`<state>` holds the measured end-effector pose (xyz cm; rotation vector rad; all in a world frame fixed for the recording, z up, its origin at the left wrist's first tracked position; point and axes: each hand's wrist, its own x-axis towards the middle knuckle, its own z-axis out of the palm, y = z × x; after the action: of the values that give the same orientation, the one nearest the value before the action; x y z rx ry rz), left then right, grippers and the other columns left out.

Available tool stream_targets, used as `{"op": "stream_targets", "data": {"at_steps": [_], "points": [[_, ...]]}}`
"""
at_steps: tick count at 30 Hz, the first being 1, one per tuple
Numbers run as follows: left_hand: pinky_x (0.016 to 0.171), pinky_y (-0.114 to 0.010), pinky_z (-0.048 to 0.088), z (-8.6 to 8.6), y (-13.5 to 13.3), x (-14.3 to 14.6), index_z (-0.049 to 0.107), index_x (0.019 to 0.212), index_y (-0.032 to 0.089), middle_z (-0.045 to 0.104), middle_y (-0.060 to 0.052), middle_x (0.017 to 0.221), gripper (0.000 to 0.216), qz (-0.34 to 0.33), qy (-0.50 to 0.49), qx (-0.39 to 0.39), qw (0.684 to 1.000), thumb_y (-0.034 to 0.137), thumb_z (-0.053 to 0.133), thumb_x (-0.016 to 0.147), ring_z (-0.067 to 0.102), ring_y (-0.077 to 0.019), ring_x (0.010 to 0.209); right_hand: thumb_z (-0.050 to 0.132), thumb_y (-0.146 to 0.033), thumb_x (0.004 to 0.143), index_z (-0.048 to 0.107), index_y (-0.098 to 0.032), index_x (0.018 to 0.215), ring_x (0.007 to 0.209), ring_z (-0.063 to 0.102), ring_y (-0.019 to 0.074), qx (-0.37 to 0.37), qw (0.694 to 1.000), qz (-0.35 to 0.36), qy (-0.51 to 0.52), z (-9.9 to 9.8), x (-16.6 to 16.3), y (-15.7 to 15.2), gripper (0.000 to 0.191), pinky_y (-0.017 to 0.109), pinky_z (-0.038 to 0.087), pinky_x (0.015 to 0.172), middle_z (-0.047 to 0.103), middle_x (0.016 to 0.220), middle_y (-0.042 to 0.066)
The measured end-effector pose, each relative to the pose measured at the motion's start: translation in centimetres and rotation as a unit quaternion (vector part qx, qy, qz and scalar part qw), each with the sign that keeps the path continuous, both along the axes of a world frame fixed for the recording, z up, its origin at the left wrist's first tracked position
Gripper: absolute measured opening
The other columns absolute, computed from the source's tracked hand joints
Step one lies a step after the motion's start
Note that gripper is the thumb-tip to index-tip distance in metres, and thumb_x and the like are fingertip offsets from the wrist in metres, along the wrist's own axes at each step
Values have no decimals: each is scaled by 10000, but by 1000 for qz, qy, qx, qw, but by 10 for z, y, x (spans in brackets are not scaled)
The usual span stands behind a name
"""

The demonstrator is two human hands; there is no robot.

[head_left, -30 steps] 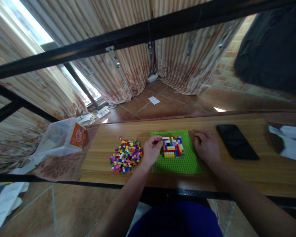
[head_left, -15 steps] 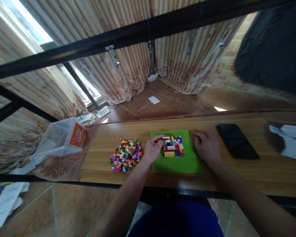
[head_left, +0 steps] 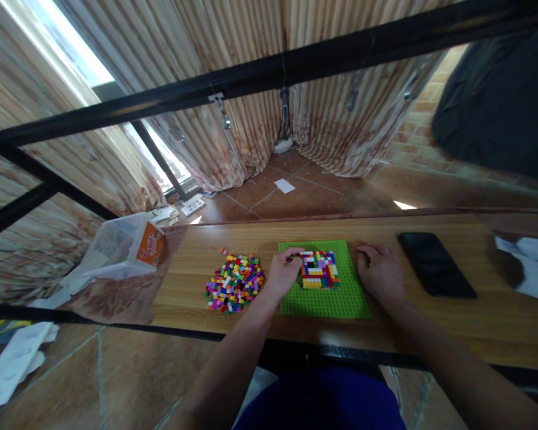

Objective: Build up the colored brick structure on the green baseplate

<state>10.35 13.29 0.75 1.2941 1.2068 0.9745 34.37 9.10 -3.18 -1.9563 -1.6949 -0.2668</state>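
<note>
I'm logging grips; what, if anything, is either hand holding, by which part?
Left hand, at the left edge of the brick block: cannot tell. Right hand: nothing visibly held.

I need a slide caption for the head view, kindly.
Left hand at a multicoloured brick build on a green baseplate, right hand beside it.

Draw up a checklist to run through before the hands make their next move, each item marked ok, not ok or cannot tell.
1. Green baseplate lying on the table: ok.
2. Left hand at the left side of the brick build: ok.
3. Brick in the left hand's grip: cannot tell, too small and partly hidden by the fingers.
4. Right hand apart from the build, by the baseplate's right edge: ok.
5. Loose bricks all in the one pile: not ok, a few lie apart beyond it.
6. Phone off the baseplate: ok.
</note>
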Motion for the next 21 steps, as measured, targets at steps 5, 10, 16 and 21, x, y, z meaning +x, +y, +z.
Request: {"op": "stream_targets", "data": {"at_steps": [5, 10, 16, 21], "points": [[697, -258, 513, 7, -5, -18, 738, 1008, 184, 753, -36, 922, 272, 25, 31, 43, 998, 168, 605, 771, 638, -133, 700, 448, -239, 877, 697, -158, 946, 905, 585, 261, 8, 1000, 7, -7, 0, 1, 0, 270, 412, 456, 852, 673, 977, 134], [737, -278, 512, 25, -11, -73, 738, 942, 200, 743, -35, 870, 211, 72, 128, 117, 982, 169, 578, 809, 650, -156, 749, 451, -246, 874, 700, -152, 933, 905, 585, 265, 12, 1000, 6, -10, 0, 1, 0, 272, 397, 458, 840, 670, 966, 137], [804, -308, 510, 34, -20, -122, 729, 873, 207, 732, -37, 894, 229, 74, 329, 138, 931, 92, 550, 790, 653, -169, 793, 462, -250, 861, 696, -152, 958, 916, 586, 261, 6, 1000, 5, -4, -4, 4, 0, 272, 387, 457, 840, 667, 979, 135], [890, -332, 496, 34, -26, -113, 719, 900, 210, 714, -63, 973, 199, 16, 432, 169, 886, 114, 563, 821, 650, -203, 936, 462, -240, 863, 698, -146, 953, 925, 590, 266, 10, 1000, 6, -11, -2, 3, -1, 269, 399, 461, 849, 668, 978, 140]]}}
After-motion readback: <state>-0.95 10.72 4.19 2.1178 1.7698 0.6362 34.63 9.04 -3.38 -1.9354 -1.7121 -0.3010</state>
